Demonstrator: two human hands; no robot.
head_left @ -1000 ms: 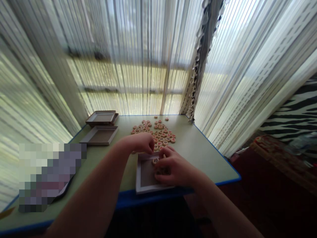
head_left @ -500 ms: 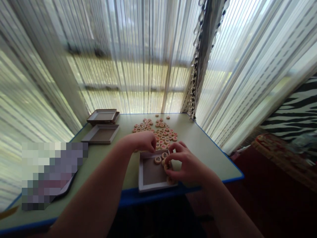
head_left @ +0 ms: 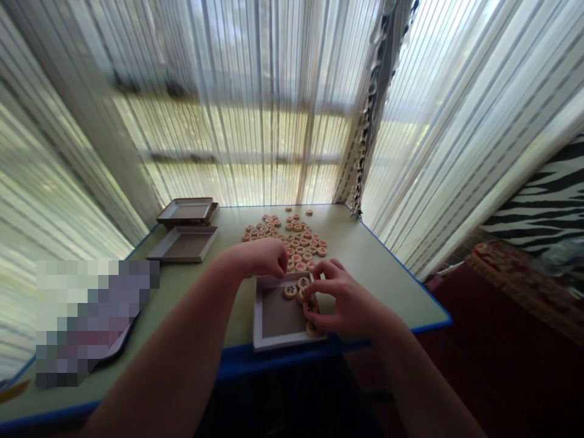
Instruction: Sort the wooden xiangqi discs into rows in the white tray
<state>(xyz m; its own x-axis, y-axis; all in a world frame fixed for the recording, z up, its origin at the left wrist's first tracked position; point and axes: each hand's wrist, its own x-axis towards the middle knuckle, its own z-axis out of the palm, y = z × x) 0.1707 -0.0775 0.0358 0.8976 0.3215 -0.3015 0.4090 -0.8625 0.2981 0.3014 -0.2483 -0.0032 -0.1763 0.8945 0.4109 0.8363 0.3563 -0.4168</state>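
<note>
A shallow white-walled box (head_left: 259, 316) lies at the table's front edge, with several round Chinese chess pieces (head_left: 290, 292) along its right side. My right hand (head_left: 340, 301) reaches over the box's right wall, thumb and fingers closed around a Chinese chess piece (head_left: 311, 309) with a black character. My left hand (head_left: 269, 257) is curled above the box's far wall, its fingertips turned down and partly hidden, so I cannot make out anything in them. Beyond both hands spreads a loose group of Chinese chess pieces (head_left: 298, 258) with red or dark characters.
On the left of the pale green table (head_left: 378, 267) are another open shallow box (head_left: 201, 246) and a stack of boxes (head_left: 187, 210) behind it. A blurred-out flat object (head_left: 104, 322) lies at the near left. Striped curtains (head_left: 255, 121) hang behind the table.
The view has shifted slightly. My right fingers have barely moved, and the piece at them shows a little more. My left hand keeps its curled pose.
</note>
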